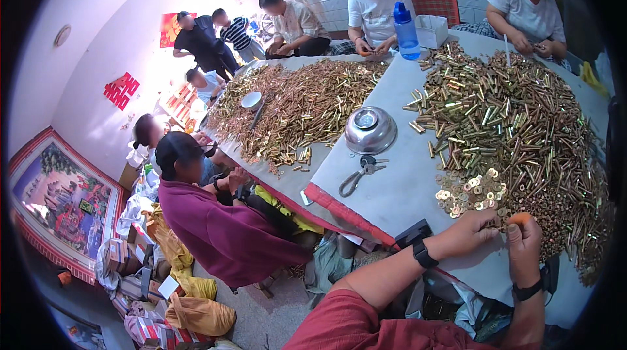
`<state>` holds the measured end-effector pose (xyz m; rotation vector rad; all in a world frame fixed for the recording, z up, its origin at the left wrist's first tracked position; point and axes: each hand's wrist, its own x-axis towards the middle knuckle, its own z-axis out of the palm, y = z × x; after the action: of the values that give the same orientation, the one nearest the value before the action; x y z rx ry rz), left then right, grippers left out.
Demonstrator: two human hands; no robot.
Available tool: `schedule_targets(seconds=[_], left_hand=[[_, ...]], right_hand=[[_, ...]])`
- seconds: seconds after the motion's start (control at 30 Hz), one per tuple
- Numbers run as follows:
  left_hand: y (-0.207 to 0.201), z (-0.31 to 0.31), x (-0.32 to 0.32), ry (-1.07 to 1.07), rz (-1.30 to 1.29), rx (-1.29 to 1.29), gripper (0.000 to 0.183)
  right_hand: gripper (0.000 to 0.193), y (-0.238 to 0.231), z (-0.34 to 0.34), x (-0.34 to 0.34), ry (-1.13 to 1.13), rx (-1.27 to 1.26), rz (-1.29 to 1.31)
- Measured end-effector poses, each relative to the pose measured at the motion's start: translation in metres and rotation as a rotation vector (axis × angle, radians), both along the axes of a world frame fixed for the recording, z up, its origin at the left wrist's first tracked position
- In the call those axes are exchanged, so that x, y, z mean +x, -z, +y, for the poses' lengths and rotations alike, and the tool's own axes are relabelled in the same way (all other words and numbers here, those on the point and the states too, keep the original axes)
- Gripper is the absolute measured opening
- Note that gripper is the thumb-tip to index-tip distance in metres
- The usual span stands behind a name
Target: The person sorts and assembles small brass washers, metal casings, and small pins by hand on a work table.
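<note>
Both my hands meet at the near edge of a heap of small metal parts on the grey-covered table. My left hand has its fingers closed in a pinch; whatever is between them is too small to name. Close beside it on the right, my right hand is also closed, thumb up, with an orange finger cover on one finger. Just beyond my left hand lies a pile of flat brass-coloured washers. Small nut-like rings spread past my right hand, and behind them rise many gold-coloured metal tubes.
An upturned steel bowl, keys and a blue bottle stand on the table. Another metal heap holds a white bowl. A person in purple sits to my left; several others sit around. Bags crowd the floor.
</note>
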<state>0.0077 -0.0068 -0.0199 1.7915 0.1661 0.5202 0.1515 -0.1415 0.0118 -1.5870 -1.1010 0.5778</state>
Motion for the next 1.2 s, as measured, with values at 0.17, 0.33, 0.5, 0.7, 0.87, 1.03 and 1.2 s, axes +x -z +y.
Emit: schedule_targets(seconds=[0.17, 0.33, 0.5, 0.7, 0.87, 1.03, 1.2], left_hand=[[0.010, -0.008, 0.008, -0.071, -0.040, 0.001, 0.014], [0.005, 0.005, -0.003, -0.242, 0.079, -0.186, 0.019], [-0.013, 0.006, -0.005, -0.198, 0.049, -0.252, 0.009], [-0.007, 0.002, 0.004, -0.121, 0.046, -0.440, 0.011], [-0.012, -0.003, -0.005, -0.152, 0.148, -0.457, 0.011], [-0.014, -0.007, 0.001, -0.163, 0.087, -0.481, 0.011], [-0.018, 0.007, -0.008, -0.064, 0.213, -0.396, 0.010]], right_hand=[[0.015, 0.003, -0.014, 0.007, 0.002, -0.017, 0.041], [0.013, -0.001, 0.010, -0.006, -0.078, -0.060, 0.222], [0.021, -0.006, 0.018, -0.010, -0.112, 0.107, 0.490], [0.025, 0.005, 0.008, 0.009, -0.113, 0.062, 0.554], [0.024, 0.007, 0.008, 0.004, -0.174, 0.013, 0.585], [0.015, 0.009, 0.006, 0.002, -0.182, 0.087, 0.617], [0.014, -0.005, 0.006, 0.018, -0.302, -0.208, 0.109]])
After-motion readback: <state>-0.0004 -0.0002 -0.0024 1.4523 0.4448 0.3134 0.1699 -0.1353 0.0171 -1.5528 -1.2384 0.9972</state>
